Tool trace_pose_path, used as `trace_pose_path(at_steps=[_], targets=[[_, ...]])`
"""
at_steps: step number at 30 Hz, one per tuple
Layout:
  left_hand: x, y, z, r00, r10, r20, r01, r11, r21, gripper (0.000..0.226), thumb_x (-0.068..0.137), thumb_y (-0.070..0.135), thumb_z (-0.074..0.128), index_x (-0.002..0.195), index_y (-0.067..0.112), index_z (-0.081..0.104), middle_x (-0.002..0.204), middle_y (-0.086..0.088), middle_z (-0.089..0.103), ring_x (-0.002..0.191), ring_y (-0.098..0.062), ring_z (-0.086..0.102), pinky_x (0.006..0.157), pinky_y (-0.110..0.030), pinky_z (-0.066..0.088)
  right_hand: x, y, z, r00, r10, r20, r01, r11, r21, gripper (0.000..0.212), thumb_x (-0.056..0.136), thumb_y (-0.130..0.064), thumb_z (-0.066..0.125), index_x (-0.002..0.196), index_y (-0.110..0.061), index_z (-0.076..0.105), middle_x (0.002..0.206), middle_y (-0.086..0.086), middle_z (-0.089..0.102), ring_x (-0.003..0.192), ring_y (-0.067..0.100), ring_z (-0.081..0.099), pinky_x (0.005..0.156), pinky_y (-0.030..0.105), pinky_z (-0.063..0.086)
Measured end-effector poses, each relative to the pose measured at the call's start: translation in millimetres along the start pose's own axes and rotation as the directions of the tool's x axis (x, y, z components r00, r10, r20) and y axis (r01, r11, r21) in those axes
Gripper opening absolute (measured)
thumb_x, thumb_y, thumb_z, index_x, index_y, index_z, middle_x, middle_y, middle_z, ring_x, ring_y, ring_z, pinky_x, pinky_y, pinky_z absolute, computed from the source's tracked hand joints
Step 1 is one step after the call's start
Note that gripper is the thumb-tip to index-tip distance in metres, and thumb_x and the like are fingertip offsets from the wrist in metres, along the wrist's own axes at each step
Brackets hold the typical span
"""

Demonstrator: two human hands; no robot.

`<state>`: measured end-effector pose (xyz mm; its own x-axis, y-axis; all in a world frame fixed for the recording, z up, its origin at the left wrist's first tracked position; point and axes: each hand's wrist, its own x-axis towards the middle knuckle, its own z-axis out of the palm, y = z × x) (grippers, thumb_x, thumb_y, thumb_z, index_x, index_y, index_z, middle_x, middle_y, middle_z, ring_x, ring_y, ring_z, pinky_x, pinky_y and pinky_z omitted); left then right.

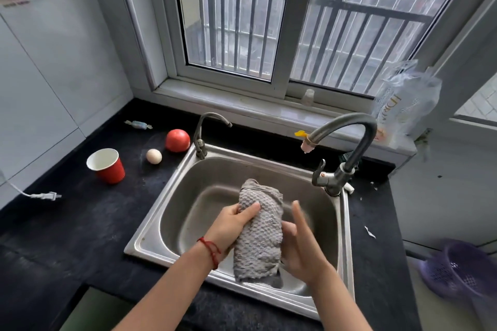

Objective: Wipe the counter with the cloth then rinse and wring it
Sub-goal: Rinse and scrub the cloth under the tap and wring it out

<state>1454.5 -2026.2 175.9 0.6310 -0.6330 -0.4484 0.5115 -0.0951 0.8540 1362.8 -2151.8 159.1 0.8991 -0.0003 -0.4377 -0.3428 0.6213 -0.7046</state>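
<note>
Fingers of the left hand [236, 219] curl round the grey cloth [259, 234], held over the sink [166, 196] at lower centre; the right hand [298, 243] presses it with straight fingers. Likely the wringing step: next, a two-handed twist.

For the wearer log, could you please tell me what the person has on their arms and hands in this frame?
Both forearms are bare, with no sleeves in view. The left hand has a thin red string bracelet at the wrist, wrapped in more than one strand. The right hand shows no bracelet, watch or glove. No rings are visible on the fingers, though the right hand's are slightly blurred.
</note>
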Motion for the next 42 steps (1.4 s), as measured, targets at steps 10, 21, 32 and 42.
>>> trace_pose_path(at_steps=[10,21,32,42], targets=[[4,-13,-19,1.0,-0.014,0.005,0.014,1.0,-0.025,0.013,0.084,0.015,0.062,0.094,0.008,0.066,0.089,-0.009,0.073,0.077,-0.021,0.069,0.065,-0.032,0.059,4,-16,3,0.931,-0.3,-0.209,0.203,0.9,-0.386,0.027,0.071,0.005,0.07,0.097,-0.001,0.066,0.085,0.012,0.075,0.078,0.023,0.071,0.066,0.029,0.057],[6,-2,-20,0.972,0.226,0.061,-0.196,0.93,-0.311,0.062,0.069,-0.033,0.03,0.043,0.009,0.066,0.065,-0.004,0.071,0.066,-0.019,0.068,0.058,-0.026,0.057,4,-21,4,0.921,-0.371,0.122,0.382,0.92,-0.084,0.04,0.057,0.023,0.034,0.042,-0.005,0.058,0.099,0.017,0.067,0.098,0.032,0.061,0.078,0.037,0.053],[-2,-27,-7,0.966,-0.016,0.257,0.086,0.961,-0.263,0.061,0.06,0.038,0.081,0.11,0.008,0.064,0.096,-0.012,0.071,0.086,-0.025,0.068,0.072,-0.037,0.055,13,-16,-16,0.864,-0.498,0.077,0.489,0.793,-0.364,0.023,0.064,-0.004,0.044,0.049,-0.005,0.062,0.099,0.017,0.07,0.097,0.032,0.061,0.084,0.042,0.047],[-45,-63,-32,0.853,0.225,-0.47,-0.21,0.974,0.085,0.04,0.064,-0.005,0.077,0.094,0.016,0.063,0.082,0.004,0.072,0.072,-0.002,0.069,0.065,-0.013,0.053,33,31,5,0.98,0.169,0.104,-0.13,0.942,-0.311,0.053,0.068,-0.043,0.074,0.111,-0.015,0.063,0.112,0.015,0.069,0.097,0.031,0.067,0.072,0.04,0.058]])
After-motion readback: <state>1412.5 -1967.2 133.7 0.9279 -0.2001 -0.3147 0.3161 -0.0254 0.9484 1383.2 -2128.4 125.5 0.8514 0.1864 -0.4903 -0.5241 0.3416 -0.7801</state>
